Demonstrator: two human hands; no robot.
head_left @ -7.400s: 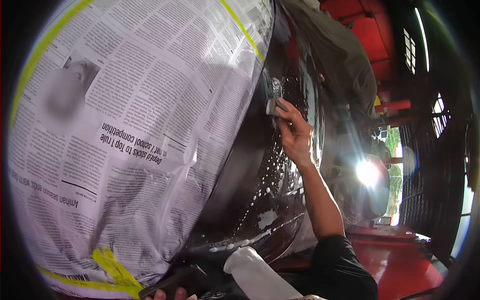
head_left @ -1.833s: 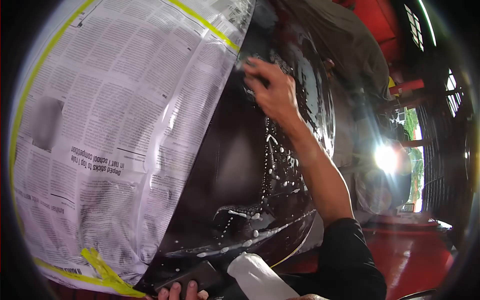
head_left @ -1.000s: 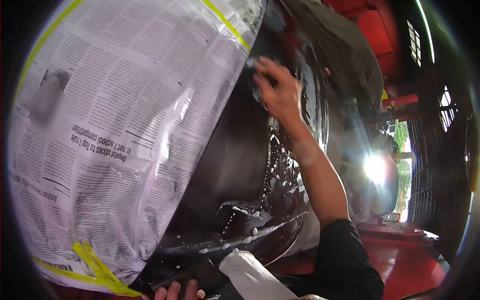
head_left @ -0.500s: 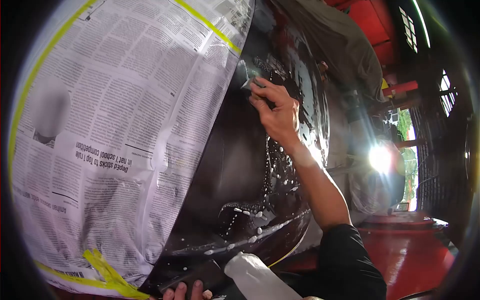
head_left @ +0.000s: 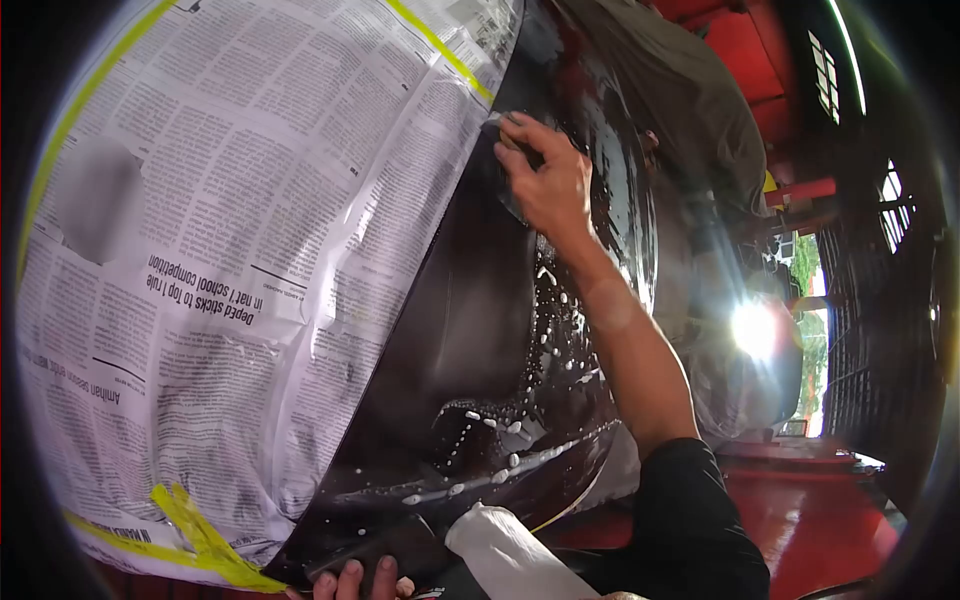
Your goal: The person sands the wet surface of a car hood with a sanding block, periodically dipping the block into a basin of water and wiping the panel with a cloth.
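Observation:
My right hand (head_left: 548, 180) pinches a small grey piece of sandpaper (head_left: 492, 127) flat against a dark, wet car panel (head_left: 470, 290). It works close to the edge of newspaper masking (head_left: 240, 200) that covers the left side. Milky droplets and streaks run down the panel below this hand. At the bottom edge, the fingers of my left hand (head_left: 352, 580) curl over the near side of a dark rectangular pad (head_left: 405, 545); the rest of that hand is out of frame.
Yellow masking tape (head_left: 195, 530) borders the newspaper. A white tapered object (head_left: 510, 550) juts in beside the dark pad. Grey cloth (head_left: 690, 90) drapes over the far side. Further right are a glossy red surface (head_left: 800, 510) and a bright light (head_left: 757, 328).
My right hand has moved slightly up the panel, bringing the sandpaper up to the newspaper's edge. My left hand and the pad have shifted only slightly in view.

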